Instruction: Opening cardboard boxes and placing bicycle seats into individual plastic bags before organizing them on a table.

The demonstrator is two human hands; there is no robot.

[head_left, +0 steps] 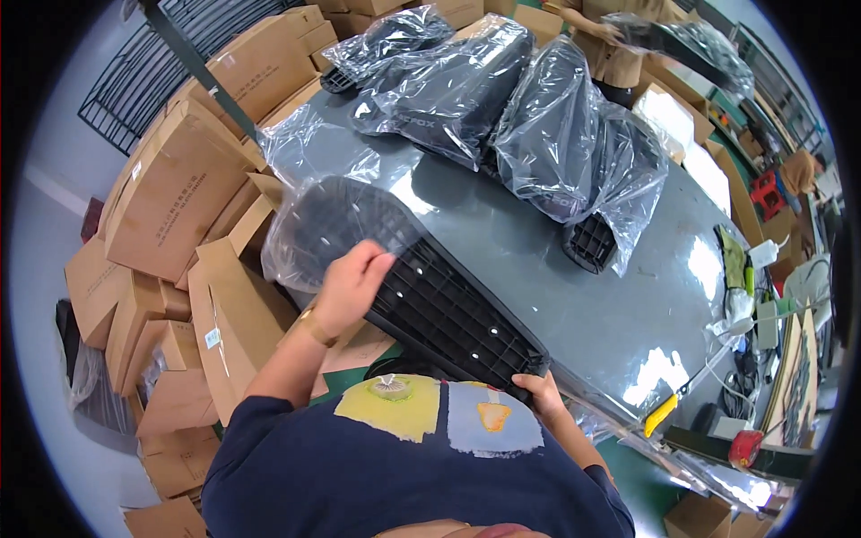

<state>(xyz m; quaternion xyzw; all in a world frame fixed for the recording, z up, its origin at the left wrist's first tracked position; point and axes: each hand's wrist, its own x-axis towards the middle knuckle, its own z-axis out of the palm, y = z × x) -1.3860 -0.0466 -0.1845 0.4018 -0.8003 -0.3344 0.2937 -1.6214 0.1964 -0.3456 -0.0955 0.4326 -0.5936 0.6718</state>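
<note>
A long black plastic part [453, 305] with a ribbed grid on its face lies slanted at the table's near edge. Its wide far-left end is inside a clear plastic bag [300, 229]. My left hand [352, 285] is closed in a fist at the bag's edge, pinching the film over the part. At the narrow near-right end, my right hand [536, 390] grips the black part, thumb on top and the other fingers mostly hidden beneath.
Several bagged black parts [547, 134] lie across the grey table's [502, 242] far side. Cardboard boxes [179, 188] crowd the left. A yellow-handled cutter [662, 416], cables [740, 381] and a red tape dispenser [744, 446] are on the right. Another person [619, 45] handles a bagged part across the table.
</note>
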